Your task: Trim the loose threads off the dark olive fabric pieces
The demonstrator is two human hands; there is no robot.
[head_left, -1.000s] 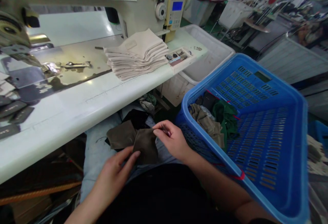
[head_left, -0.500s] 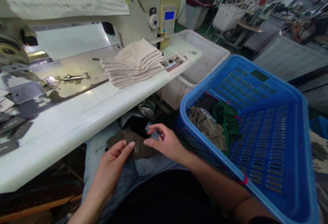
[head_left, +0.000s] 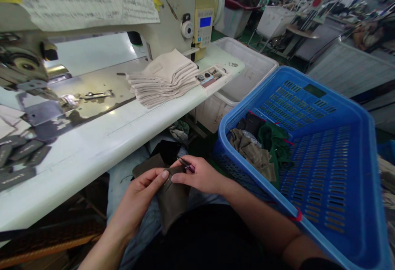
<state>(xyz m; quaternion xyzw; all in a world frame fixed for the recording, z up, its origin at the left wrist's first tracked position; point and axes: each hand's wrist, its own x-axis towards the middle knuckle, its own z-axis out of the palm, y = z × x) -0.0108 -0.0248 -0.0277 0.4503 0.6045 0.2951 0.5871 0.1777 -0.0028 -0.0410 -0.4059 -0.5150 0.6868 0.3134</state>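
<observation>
Over my lap, my left hand pinches a dark grey-brown fabric piece between thumb and fingertips. The piece hangs down in front of me, and another flap lies to its upper left. My right hand is closed around small thread snips with a purplish handle, their dark tips pointing up and left. Its thumb and fingers meet the same fabric just right of my left fingertips. Whether the snips' blades touch the cloth I cannot tell.
A sewing machine stands on the white table, with stacked beige fabric pieces beside it. Dark label patches lie at the left. A blue basket holding crumpled cloth is close on my right, a pale bin behind it.
The fabric has been turned, so its label patch no longer faces me and it hangs lower. My right hand has come closer to my left, still holding the snips.
</observation>
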